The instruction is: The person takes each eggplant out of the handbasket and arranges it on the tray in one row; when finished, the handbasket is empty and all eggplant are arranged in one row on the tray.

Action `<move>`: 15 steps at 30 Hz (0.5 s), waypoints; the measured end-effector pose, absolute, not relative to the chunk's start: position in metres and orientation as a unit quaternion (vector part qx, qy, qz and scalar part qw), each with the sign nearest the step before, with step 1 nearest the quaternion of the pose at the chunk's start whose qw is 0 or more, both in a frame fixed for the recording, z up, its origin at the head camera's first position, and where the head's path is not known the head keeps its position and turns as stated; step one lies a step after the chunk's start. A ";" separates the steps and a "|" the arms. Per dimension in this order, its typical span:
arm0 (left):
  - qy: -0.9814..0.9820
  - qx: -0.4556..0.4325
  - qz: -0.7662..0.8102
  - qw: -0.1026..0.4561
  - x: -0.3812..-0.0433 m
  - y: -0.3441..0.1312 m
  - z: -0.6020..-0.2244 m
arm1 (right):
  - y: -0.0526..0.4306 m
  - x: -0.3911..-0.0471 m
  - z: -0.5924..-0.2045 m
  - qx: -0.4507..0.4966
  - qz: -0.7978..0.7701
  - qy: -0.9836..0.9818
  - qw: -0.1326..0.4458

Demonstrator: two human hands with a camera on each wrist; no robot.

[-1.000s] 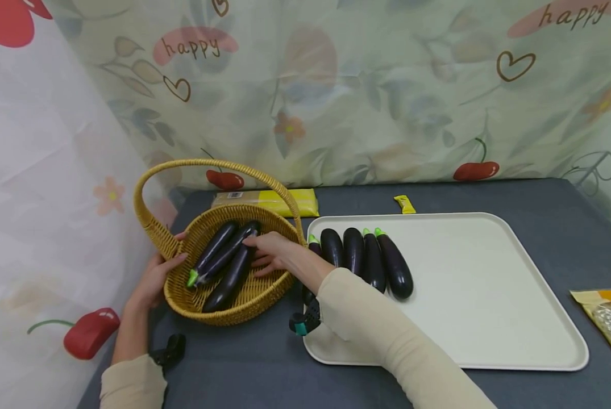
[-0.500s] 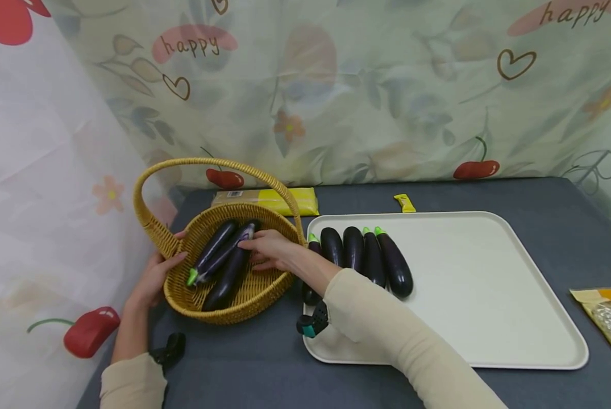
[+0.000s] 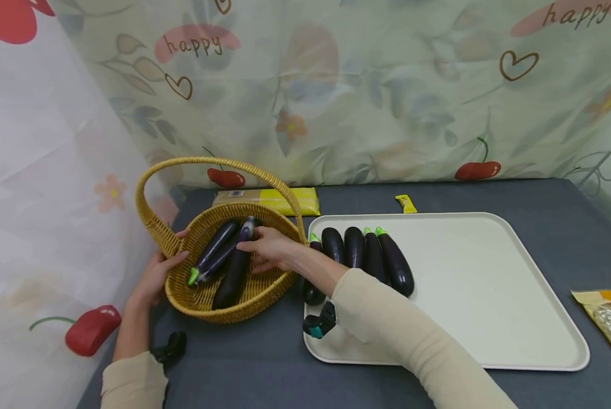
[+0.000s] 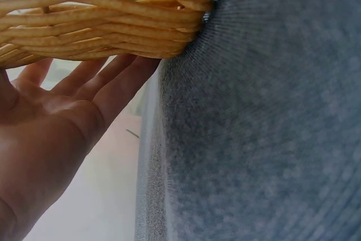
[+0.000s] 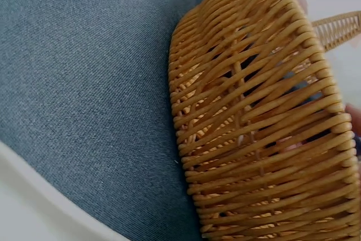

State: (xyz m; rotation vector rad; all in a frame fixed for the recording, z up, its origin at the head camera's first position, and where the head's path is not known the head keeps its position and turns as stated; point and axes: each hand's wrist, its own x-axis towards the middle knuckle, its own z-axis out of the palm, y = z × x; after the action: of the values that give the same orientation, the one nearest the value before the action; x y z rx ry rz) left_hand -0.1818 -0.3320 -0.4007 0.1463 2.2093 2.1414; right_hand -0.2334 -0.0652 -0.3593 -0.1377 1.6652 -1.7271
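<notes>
A round wicker basket (image 3: 239,315) with a tall arched handle stands on the left and holds 3 dark purple eggplants. My left hand (image 3: 157,277) holds its left side, thumb at the rim near the handle's base; in the left wrist view the fingers (image 4: 121,80) reach along the outside of the weave. Inside the basket, my right hand (image 3: 274,248) grips the rightmost eggplant (image 3: 232,281) near its upper end. The other two eggplants (image 3: 215,241) lie slanted beside it. From the right wrist, the basket wall (image 5: 265,117) hides most of that hand.
A white tray (image 3: 489,289) lies right of the basket, with several eggplants (image 3: 394,261) in a row along its left side. Behind are a yellow packet (image 3: 290,200) and a small yellow wrapper (image 3: 406,203). Another packet (image 3: 609,318) lies at far right.
The gripped eggplant has turned a little more upright and shifted slightly right, its upper end now above my right hand. My left hand and the basket have stayed put.
</notes>
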 end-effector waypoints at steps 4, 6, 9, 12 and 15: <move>0.712 0.045 0.700 0.031 -0.182 -0.332 -0.400 | -0.061 -0.233 -0.352 -0.060 -0.687 0.640 0.339; 0.712 0.041 0.700 0.031 -0.183 -0.332 -0.400 | -0.059 -0.234 -0.349 -0.062 -0.700 0.632 0.328; 0.717 0.037 0.696 0.031 -0.184 -0.332 -0.400 | -0.058 -0.234 -0.345 -0.064 -0.716 0.617 0.319; 0.719 0.034 0.694 0.030 -0.184 -0.332 -0.401 | -0.057 -0.233 -0.341 -0.071 -0.732 0.598 0.319; 0.715 0.030 0.698 0.032 -0.183 -0.332 -0.400 | -0.058 -0.229 -0.337 -0.084 -0.745 0.577 0.323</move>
State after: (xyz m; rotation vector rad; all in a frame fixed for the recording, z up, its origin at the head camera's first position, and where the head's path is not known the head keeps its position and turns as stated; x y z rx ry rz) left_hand -0.1830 -0.3317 -0.4003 0.0928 2.2020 2.1493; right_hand -0.2288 -0.0580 -0.3368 -0.2214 1.5151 -1.9563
